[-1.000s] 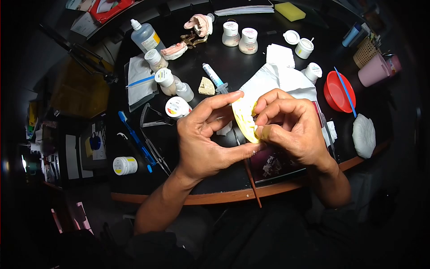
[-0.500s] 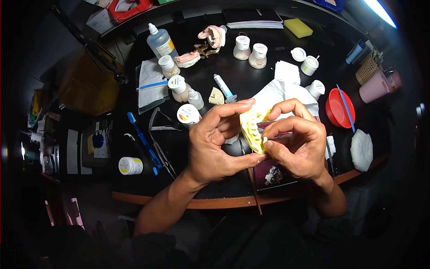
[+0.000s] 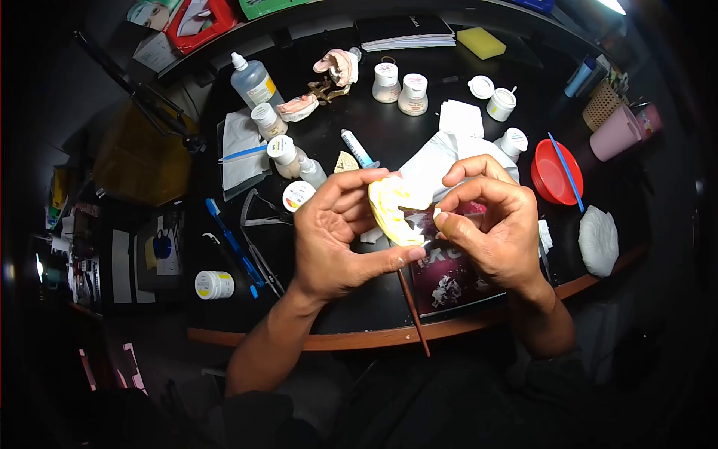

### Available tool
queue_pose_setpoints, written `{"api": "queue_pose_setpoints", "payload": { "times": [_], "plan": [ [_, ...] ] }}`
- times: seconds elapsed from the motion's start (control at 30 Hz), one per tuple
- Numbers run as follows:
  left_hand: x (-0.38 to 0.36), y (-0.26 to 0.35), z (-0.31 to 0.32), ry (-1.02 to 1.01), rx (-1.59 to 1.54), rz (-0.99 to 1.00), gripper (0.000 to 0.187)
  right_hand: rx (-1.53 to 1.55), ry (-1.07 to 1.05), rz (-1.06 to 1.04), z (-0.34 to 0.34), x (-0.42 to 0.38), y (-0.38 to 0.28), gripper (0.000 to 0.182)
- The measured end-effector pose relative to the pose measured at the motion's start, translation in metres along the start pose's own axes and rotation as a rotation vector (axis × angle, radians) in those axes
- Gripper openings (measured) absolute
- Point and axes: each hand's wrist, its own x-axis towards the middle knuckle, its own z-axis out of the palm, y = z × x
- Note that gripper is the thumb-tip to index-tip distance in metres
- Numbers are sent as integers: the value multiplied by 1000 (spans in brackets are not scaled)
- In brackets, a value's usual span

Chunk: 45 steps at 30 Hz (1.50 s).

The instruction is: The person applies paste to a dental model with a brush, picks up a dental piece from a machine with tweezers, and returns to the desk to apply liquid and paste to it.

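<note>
Upright over the desk, a yellow dental cast (image 3: 385, 212) is gripped at its ends between the fingertips and thumb of my left hand (image 3: 325, 236). Just to its right, my right hand (image 3: 490, 228) pinches a small white tooth-like piece (image 3: 437, 214) between thumb and index finger, its other fingers curled. A narrow gap separates that piece from the cast. Below them lies a dark red booklet (image 3: 464, 273) with white scraps (image 3: 446, 290) on it. A brush with a brown handle (image 3: 411, 307) rests beside the booklet and sticks out over the desk edge.
Several white-capped bottles and jars (image 3: 281, 150) stand at the left, near a blue toothbrush (image 3: 232, 243) and a caliper (image 3: 262, 212). Pink denture models (image 3: 340, 67) sit at the back. White tissues (image 3: 434, 161), a red bowl (image 3: 550, 176) and a white pad (image 3: 598, 243) lie to the right.
The small white piece has come away from the cast in my right hand. My left hand has moved the cast left and tilted it. The whole view has shifted slightly.
</note>
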Motion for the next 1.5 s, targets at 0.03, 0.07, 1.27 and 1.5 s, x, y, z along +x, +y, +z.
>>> {"api": "queue_pose_setpoints", "payload": {
  "times": [0.03, 0.07, 1.27, 1.5],
  "plan": [
    [1, 3, -2, 22, 10, 25, 80, -101, 0, -9, -3, 1, -2, 7],
    [3, 4, -8, 26, 54, 81, 80, -185, 5, 3, -5, 3, -5, 8],
    [13, 7, -34, -55, 275, 127, 81, -746, -949, -284, 16, -31, -7, 20],
    [14, 4, -34, -123, 204, 103, 83, -759, -875, -419, 25, -42, -2, 26]
  ]
}}
